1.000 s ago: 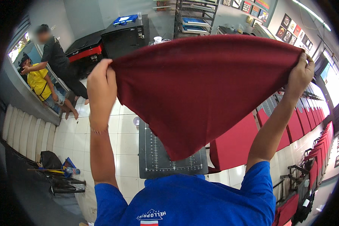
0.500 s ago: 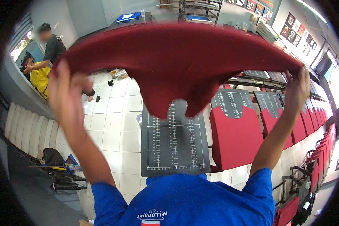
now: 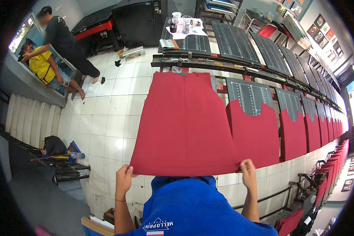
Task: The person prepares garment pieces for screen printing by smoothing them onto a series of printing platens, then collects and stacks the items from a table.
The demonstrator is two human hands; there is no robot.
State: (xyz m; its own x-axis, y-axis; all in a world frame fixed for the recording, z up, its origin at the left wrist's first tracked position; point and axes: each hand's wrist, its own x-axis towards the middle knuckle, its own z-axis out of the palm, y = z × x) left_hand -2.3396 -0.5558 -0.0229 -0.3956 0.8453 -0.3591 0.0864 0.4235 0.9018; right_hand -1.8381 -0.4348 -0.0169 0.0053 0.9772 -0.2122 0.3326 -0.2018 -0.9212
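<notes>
A dark red fabric shirt panel (image 3: 181, 129) lies spread over the nearest board, its wide hem toward me and its narrower end at the far side. Most of that board is hidden under the cloth. My left hand (image 3: 125, 176) pinches the hem's left corner, fingers closed on it. At the right corner, my right hand (image 3: 247, 169) grips the hem the same way. Just right of it, another red panel (image 3: 252, 135) covers the near part of a black board marked with white scales (image 3: 249, 94), its curved neckline leaving the far part bare.
More boards with red panels (image 3: 293, 129) run in a row to the right. Behind a dark rail (image 3: 224, 65) stand bare marked boards (image 3: 236, 41) and a board holding cups (image 3: 185, 25). Two people (image 3: 63, 43) are at the far left. A rack with red pieces (image 3: 328, 173) stands right.
The red panel, raised and billowing in both hands before, has come down flat over the board. Both hands have dropped toward me, still holding its near edge.
</notes>
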